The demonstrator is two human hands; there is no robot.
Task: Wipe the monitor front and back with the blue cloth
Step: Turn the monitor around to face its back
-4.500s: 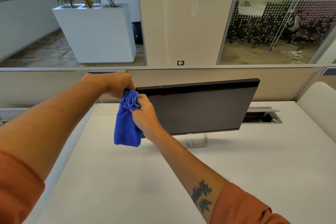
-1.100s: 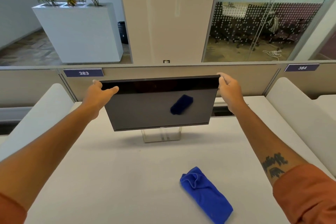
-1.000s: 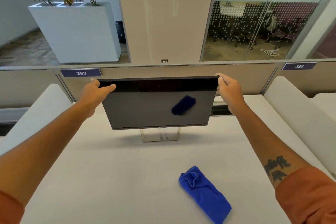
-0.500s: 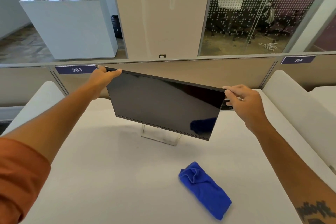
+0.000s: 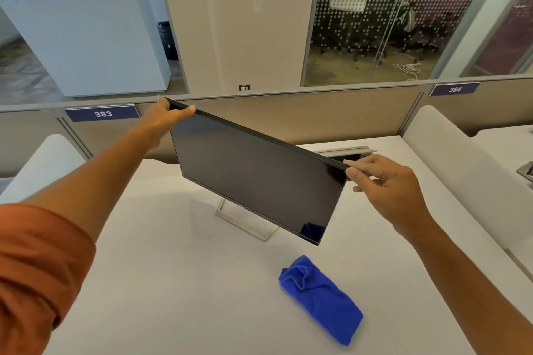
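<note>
While both arms reach forward in the head view, the monitor [image 5: 253, 179] sits mid-frame on its stand [image 5: 245, 220], turned at an angle so its dark screen faces lower left. At its upper left corner the left hand [image 5: 164, 119] grips the top edge, thumb in front and fingers hidden behind. Right of centre, the right hand [image 5: 386, 181] pinches the upper right corner between thumb and curled fingers. Lower right of centre, the cloth [image 5: 321, 298] lies bunched on the white desk [image 5: 173, 282], apart from both hands, just below the screen's lower corner.
</note>
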